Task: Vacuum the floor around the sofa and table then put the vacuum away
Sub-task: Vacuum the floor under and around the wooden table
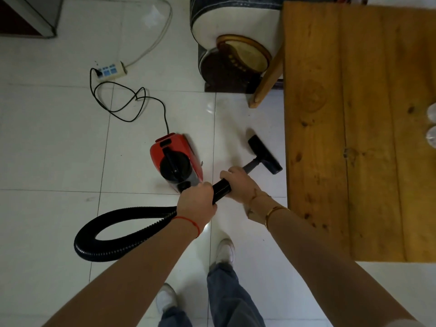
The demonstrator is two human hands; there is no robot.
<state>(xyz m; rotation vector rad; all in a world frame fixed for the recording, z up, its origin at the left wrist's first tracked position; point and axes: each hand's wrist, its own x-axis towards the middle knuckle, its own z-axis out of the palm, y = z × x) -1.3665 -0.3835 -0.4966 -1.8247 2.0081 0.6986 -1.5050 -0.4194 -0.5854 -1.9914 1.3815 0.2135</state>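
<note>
A small red and black vacuum cleaner (175,161) sits on the white tiled floor in the middle of the view. Its black ribbed hose (113,232) loops to the left and comes back to my hands. My left hand (197,204) grips the hose. Just ahead of it, my right hand (240,182) grips the hose end where the tube starts. The black floor nozzle (265,153) lies on the tiles beside the wooden table (354,114). The sofa's arm (236,43) stands beyond the nozzle.
A black power cord (122,102) coils across the floor from the vacuum to a power strip (109,70) at the upper left. A table leg (266,86) slants down beside the sofa. Two clear bottle tops (431,128) stand at the table's right edge. A dark cabinet (28,17) fills the top-left corner.
</note>
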